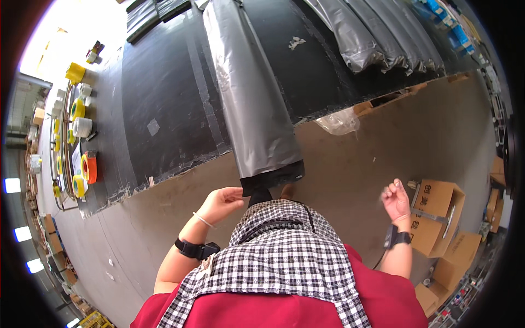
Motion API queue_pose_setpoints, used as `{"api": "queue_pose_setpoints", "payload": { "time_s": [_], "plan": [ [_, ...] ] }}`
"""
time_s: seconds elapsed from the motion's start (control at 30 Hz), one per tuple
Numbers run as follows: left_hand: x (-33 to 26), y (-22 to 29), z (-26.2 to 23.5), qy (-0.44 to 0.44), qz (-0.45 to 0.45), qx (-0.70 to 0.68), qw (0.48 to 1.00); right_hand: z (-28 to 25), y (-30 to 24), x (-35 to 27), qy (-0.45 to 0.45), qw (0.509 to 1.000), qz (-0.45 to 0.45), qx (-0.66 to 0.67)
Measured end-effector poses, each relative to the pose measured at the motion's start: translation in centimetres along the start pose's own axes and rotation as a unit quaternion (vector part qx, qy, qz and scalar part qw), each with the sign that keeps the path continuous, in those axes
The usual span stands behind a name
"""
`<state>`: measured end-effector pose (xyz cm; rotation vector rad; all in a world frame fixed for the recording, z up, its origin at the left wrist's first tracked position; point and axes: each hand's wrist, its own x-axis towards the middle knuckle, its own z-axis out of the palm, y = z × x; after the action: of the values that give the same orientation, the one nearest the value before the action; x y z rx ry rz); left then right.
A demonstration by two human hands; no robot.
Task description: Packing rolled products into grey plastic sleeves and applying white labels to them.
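A long grey plastic-wrapped package (251, 104) lies across the black-topped table, its near end jutting past the front edge. From that end a black opening or lining (273, 177) shows. My left hand (223, 204) is beside the black end on its left, fingertips at its edge; thumb and fingers are slightly apart and nothing shows between them. Out to the right, away from the table, my right hand (396, 200) is raised with its fingers curled in. I see nothing held in it. Each wrist wears a black strapped device.
Several grey plastic-wrapped packages (377, 38) lie at the table's back right, black flat bundles (156, 16) at the back left. Tape rolls (82, 127) line the left edge. Clear plastic film (339, 121) hangs below the front edge. Cardboard boxes (435, 218) stand right.
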<state>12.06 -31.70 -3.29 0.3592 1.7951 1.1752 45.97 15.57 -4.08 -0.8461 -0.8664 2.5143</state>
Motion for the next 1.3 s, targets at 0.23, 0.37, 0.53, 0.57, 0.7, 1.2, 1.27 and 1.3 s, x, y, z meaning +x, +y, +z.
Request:
{"api": "queue_pose_setpoints", "payload": {
  "time_s": [0.23, 0.37, 0.53, 0.57, 0.7, 1.2, 1.27, 1.3],
  "plan": [
    [1.3, 7.6, -1.4, 0.220, 0.290, 0.504, 0.783, -1.4, 0.5, 0.9, 0.218, 0.487, -0.185, -0.825],
    [5.0, 7.1, -2.9, 0.171, 0.454, 0.562, 0.670, 12.4, 5.4, 7.3, -0.011, 0.509, -0.293, -0.809],
    [8.3, 9.8, -0.9, 0.072, 0.534, 0.594, 0.598, 19.9, 10.9, 14.2, -0.265, 0.431, -0.446, -0.738],
    [8.5, 9.8, -1.1, 0.060, 0.530, 0.604, 0.592, 20.9, 11.4, 15.2, -0.266, 0.432, -0.448, -0.736],
    [8.4, 9.3, -2.2, 0.042, 0.516, 0.586, 0.624, 22.9, 12.1, 16.2, -0.422, 0.349, -0.501, -0.670],
    [8.9, 7.9, -0.9, 0.302, 0.336, 0.091, 0.888, 28.4, 13.9, 18.0, -0.102, 0.821, -0.312, -0.467],
    [9.1, 8.6, -0.5, 0.381, 0.294, 0.081, 0.873, 28.8, 14.8, 17.9, -0.078, 0.837, -0.308, -0.445],
    [9.2, 10.7, 0.0, 0.398, 0.291, 0.080, 0.867, 28.7, 15.3, 18.2, -0.053, 0.854, -0.278, -0.436]
  ]
}}
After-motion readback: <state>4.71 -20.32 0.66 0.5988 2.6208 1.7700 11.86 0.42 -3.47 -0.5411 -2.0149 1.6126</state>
